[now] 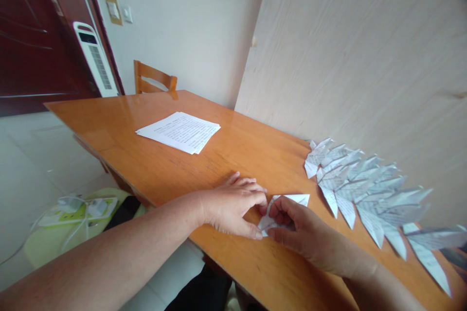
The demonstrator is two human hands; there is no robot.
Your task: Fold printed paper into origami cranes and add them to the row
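A folded piece of white printed paper (pixel 297 199) lies on the wooden table in front of me. My left hand (pixel 239 206) rests at its left side, fingers spread over the tabletop, with the thumb tip and index finger at the paper's left edge. Over the paper, my right hand (pixel 297 226) has its fingers curled in, with thumb and index finger closed on it. Part of the paper is hidden under the right hand. To the right stand rows of several folded paper pieces (pixel 365 180) with pointed, wing-like tips.
A stack of printed sheets (pixel 180 131) lies farther back on the table (pixel 248 146). A wooden chair (pixel 156 77) is at the far end. A pale stool (pixel 47 240) with a power strip (pixel 78 211) and cables stands left. A wooden board (pixel 346 58) borders the right side.
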